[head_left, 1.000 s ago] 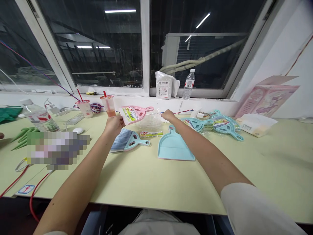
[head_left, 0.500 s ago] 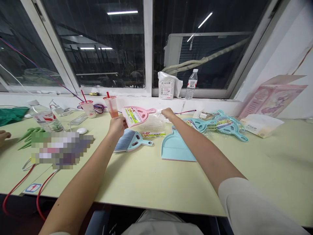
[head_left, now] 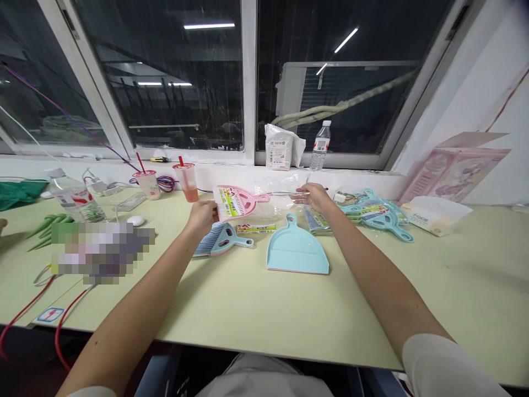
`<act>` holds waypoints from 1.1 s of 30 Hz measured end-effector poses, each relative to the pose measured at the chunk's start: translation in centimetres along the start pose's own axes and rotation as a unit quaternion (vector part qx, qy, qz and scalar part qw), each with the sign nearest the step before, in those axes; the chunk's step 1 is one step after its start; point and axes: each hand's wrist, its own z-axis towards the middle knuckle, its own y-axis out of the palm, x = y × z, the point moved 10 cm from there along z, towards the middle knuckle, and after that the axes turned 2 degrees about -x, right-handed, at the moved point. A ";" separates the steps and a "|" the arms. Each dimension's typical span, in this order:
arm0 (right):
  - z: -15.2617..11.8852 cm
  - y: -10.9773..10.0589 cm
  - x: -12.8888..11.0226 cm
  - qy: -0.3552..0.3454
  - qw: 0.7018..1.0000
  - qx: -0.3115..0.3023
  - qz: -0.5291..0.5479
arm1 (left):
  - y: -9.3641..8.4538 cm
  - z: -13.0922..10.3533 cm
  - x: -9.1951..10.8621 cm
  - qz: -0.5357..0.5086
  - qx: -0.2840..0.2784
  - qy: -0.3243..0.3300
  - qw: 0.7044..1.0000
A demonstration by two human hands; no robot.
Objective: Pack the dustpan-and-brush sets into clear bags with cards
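My left hand is closed on the bristle end of a pink hand brush with a yellow-green label, raised over the table. Clear plastic bag film spreads from the brush's handle to my right hand, whose bent fingers grip its far side. Below the pink brush lies a blue hand brush with grey-blue bristles. Beside it is a loose label strip. A light blue dustpan rests flat in front of me, handle pointing away.
Wrapped blue brush sets lie at right, near a tissue pack and a pink box. Two drink cups and a water bottle stand at left. Another bottle stands on the sill. Part of another person's hand shows far left.
My right hand has moved right, stretching the plastic away from the pink brush, and its fingers have loosened from a fist. The dustpan's handle now shows. My left hand keeps its hold, shifted slightly right.
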 end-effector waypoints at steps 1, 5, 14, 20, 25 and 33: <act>-0.2 0.3 0.1 0.002 1.000 -0.004 0.001 | 0.0 0.0 -0.1 0.003 -0.002 -0.002 1.000; -1.0 1.9 0.0 0.007 1.000 -0.017 -0.003 | 0.7 -0.3 -0.2 -0.008 -0.016 -0.004 1.000; -1.7 4.8 1.0 0.019 0.998 -0.061 0.027 | 2.7 -1.7 -0.5 -0.054 -0.041 -0.027 0.997; -2.1 5.9 2.5 0.058 0.993 -0.085 0.056 | 3.0 -1.4 -1.3 -0.061 -0.066 -0.040 0.995; -3.0 7.7 3.0 0.086 0.983 -0.137 0.085 | 3.4 -1.6 -1.7 -0.067 -0.079 -0.056 0.993; -3.4 9.5 3.3 0.067 0.975 -0.168 0.129 | 4.0 -2.3 -2.3 -0.043 -0.099 -0.094 0.990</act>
